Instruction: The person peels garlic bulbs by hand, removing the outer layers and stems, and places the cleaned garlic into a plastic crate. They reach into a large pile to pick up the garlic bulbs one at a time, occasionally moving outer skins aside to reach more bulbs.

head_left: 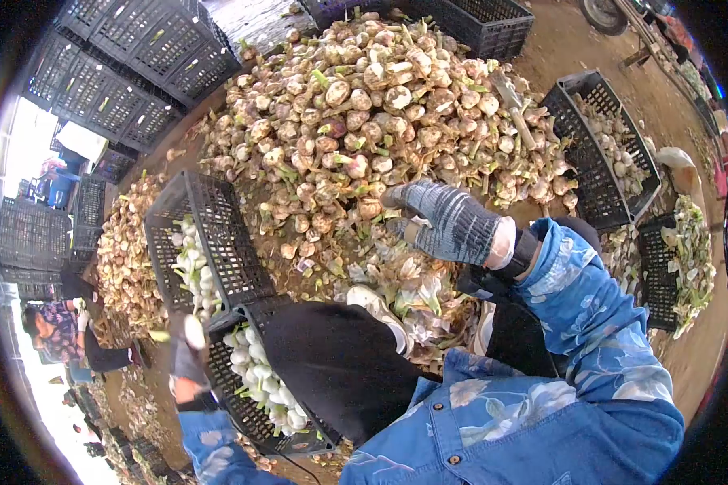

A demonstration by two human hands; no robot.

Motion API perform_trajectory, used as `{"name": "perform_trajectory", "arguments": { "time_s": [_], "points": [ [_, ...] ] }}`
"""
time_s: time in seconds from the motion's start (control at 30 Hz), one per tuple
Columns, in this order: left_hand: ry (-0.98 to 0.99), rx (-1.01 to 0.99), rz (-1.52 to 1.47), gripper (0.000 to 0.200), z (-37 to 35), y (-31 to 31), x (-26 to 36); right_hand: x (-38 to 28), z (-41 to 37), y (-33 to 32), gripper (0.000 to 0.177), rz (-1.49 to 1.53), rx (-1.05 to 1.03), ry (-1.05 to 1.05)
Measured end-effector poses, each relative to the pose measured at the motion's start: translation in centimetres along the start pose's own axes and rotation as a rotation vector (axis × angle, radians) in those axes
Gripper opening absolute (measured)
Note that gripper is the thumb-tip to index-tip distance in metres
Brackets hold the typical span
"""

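My right hand (453, 220), in a grey striped knit glove, reaches to the near edge of a large heap of garlic bulbs (372, 113). Its fingers are bent around a small tan piece (412, 232) whose kind I cannot make out. At the left, my left hand (184, 360) is smeared by motion beside the black crates. A white garlic bulb (194, 331) shows in its fingers. Cleaned white garlic bulbs (259, 376) fill part of the near crate (243, 432), and more lie in the crate (226, 230) behind it.
Loose garlic skins (416, 303) cover the ground between my shoes. Another crate (590, 149) with garlic stands at the right, near a crate of trimmings (659, 271). Stacked black crates (129, 65) rise at the upper left. Another person (65, 331) sits by a second garlic heap (129, 250).
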State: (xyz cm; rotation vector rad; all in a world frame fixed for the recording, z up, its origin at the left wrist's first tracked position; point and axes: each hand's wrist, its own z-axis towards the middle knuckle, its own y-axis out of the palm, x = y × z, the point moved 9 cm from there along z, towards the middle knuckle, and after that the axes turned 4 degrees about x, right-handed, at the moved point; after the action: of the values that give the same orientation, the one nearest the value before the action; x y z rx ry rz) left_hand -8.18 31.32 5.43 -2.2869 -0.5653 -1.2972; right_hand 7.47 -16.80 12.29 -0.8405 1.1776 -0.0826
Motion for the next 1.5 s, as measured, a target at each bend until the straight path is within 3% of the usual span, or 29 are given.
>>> {"name": "perform_trajectory", "arguments": {
  "time_s": [0.07, 0.13, 0.2, 0.23, 0.27, 0.33, 0.4, 0.43, 0.47, 0.53, 0.6, 0.67, 0.73, 0.8, 0.93, 1.0, 1.13, 1.2, 1.23, 1.3, 1.4, 1.47, 1.5],
  "points": [
    [0.050, 0.044, 0.146, 0.039, -0.9, -0.6, -0.3, 0.6, -0.5, 0.0, 0.037, 0.031, -0.001, 0.066],
    [0.152, 0.152, 0.415, 0.043, -2.1, -0.3, 0.2, 0.4, -0.7, -0.5, 0.027, -0.014, 0.081, -0.046],
    [0.246, 0.271, 0.676, 0.047, -3.9, 1.2, 0.9, 0.8, -0.8, -0.3, 0.027, -0.019, 0.061, -0.053],
    [0.180, 0.268, 0.530, 0.049, -3.0, 3.3, 0.9, 0.8, -0.7, -0.2, 0.028, -0.031, 0.040, -0.028],
    [0.051, 0.160, 0.557, 0.050, -1.8, 6.0, 0.6, 1.0, -0.6, -0.1, 0.029, -0.045, 0.022, -0.004],
    [0.154, -0.213, 0.155, 0.047, 1.3, 14.1, -0.2, 1.4, -0.3, 0.1, 0.031, -0.063, 0.027, 0.000],
    [0.317, -0.448, 0.202, 0.053, 3.5, 22.4, -0.1, 1.8, -0.3, 0.8, 0.035, -0.166, -0.079, 0.044],
    [0.452, -0.372, 0.480, 0.056, 5.0, 26.0, 0.2, 1.4, -0.4, 0.5, 0.034, -0.157, -0.057, -0.033],
    [0.585, -0.287, 0.756, 0.059, 5.6, 29.7, 0.7, 1.5, -0.2, 0.5, 0.034, -0.190, -0.127, 0.034],
    [0.318, -0.244, 0.590, 0.066, 3.3, 35.5, 2.3, 1.5, -0.4, 0.2, 0.034, -0.181, -0.155, 0.060],
    [0.594, -0.186, 0.741, 0.066, 6.3, 39.3, 2.3, 1.9, -0.3, 0.1, 0.034, -0.235, -0.160, 0.068],
    [0.352, -0.201, 0.807, 0.067, 8.0, 41.2, 0.5, 2.5, -0.4, 0.5, 0.033, -0.233, -0.226, 0.110],
    [0.608, -0.179, 0.768, 0.061, 10.0, 43.1, 0.0, 2.8, -0.6, 0.2, 0.033, -0.217, -0.136, 0.063],
    [0.469, -0.225, 0.843, 0.046, 11.1, 44.2, -0.5, 3.1, -0.9, 0.7, 0.029, -0.281, -0.201, 0.035],
    [0.614, -0.217, 0.834, 0.035, 9.0, 44.7, 1.5, 3.6, -0.9, 0.2, 0.021, -0.240, -0.215, 0.049],
    [0.739, -0.252, 0.893, 0.036, 5.6, 45.3, 4.3, 4.7, -0.8, 0.6, 0.021, -0.264, -0.240, 0.137],
    [0.854, -0.420, 0.881, 0.033, -3.0, 45.4, 9.2, 6.0, -0.1, -1.6, 0.025, -0.333, 0.085, 0.191],
    [0.827, -0.545, 0.840, 0.029, -6.4, 45.5, 10.4, 4.4, 0.0, -4.4, 0.026, -0.236, 0.224, 0.221],
    [0.840, -0.540, 0.844, 0.029, -8.4, 45.5, 11.5, 5.8, 0.4, -3.5, 0.028, -0.239, 0.188, 0.266],
    [0.651, -0.642, 0.794, 0.027, -11.7, 45.6, 11.7, 4.8, -0.1, -4.2, 0.027, -0.238, 0.235, 0.135],
    [0.791, -0.570, 0.832, 0.026, -15.0, 45.6, 13.3, 4.1, -1.0, -5.1, 0.026, -0.207, 0.281, 0.065],
    [0.753, -0.599, 0.884, 0.027, -16.5, 45.9, 12.7, 3.7, -1.4, -6.2, 0.026, -0.186, 0.316, 0.032],
    [0.843, -0.551, 0.653, 0.028, -17.1, 45.6, 13.1, 4.8, -1.8, -6.7, 0.027, 0.035, 0.318, 0.147]
  ]
}}
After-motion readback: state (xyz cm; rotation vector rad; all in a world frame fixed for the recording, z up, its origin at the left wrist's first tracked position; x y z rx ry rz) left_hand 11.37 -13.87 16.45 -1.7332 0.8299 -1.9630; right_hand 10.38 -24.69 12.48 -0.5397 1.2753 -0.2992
